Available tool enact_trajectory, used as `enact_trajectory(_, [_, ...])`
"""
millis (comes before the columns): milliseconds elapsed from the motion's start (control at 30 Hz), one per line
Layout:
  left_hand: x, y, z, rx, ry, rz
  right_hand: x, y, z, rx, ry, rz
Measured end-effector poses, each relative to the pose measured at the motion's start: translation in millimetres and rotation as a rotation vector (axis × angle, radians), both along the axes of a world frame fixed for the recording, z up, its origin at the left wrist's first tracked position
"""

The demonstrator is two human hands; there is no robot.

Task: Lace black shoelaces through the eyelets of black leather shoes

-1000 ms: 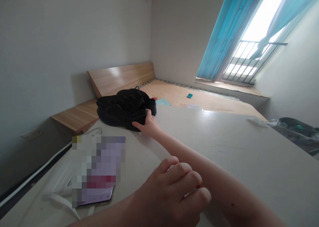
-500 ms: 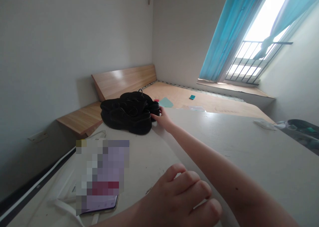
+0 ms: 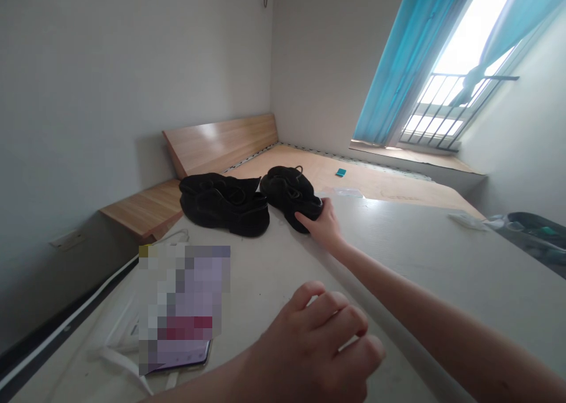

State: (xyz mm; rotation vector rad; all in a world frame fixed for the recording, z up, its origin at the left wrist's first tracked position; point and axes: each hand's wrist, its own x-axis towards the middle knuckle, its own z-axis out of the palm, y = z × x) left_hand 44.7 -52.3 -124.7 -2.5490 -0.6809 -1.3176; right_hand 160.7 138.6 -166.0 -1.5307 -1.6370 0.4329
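Near the center of the frame, a black shoe (image 3: 289,192) is being gripped at its near end by the right hand (image 3: 323,225), the grip closing around it with the thumb on the near side and the fingers on the far side. The shoe is being supported by the white desk (image 3: 274,270), toward its far edge. Just to its left, a second black shoe (image 3: 223,207) is lying on the desk, not being touched by either hand. In the lower center, the left hand (image 3: 321,338) is being held over the desk with its fingers curling; whether anything is being enclosed cannot be told, as the palm is being hidden. At the lower left, a phone (image 3: 188,356) is being partly covered by pixelation, with a white strap (image 3: 121,362) lying near it. Beyond the desk, a small teal item (image 3: 341,172) is resting on the bed (image 3: 384,185).
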Motion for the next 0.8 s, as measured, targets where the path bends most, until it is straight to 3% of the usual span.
enact_trajectory(200, [-0.3,-1.3,1.1,-0.212,-0.011,0.089,64.4,-109.4,7.2,0.035,-0.096,-0.006])
enact_trajectory(333, [-2.2,-1.2,-0.6,-0.45,-0.174,0.225,79.1,-186.4,4.1,0.06,-0.189,0.064])
enact_trajectory(433, [-4.3,2.8,-3.4,-0.629,-0.327,0.284,79.7,-226.3,-3.8,0.113,-0.26,0.064])
enact_trajectory(533, [-5.0,10.1,-4.7,-0.786,-0.406,0.263,83.4,-241.1,-9.1,0.122,-0.29,0.084])
enact_trajectory(633, [-5.1,15.9,-3.1,-0.851,-0.42,0.247,97.3,-235.7,-3.9,0.041,-0.302,0.245])
enact_trajectory(733, [-6.1,17.7,0.0,-0.882,-0.445,0.242,110.7,-222.5,15.8,-0.003,-0.278,0.421])
enact_trajectory(800, [-7.0,17.6,1.6,-0.897,-0.468,0.235,111.0,-212.0,34.6,0.09,-0.282,0.386])
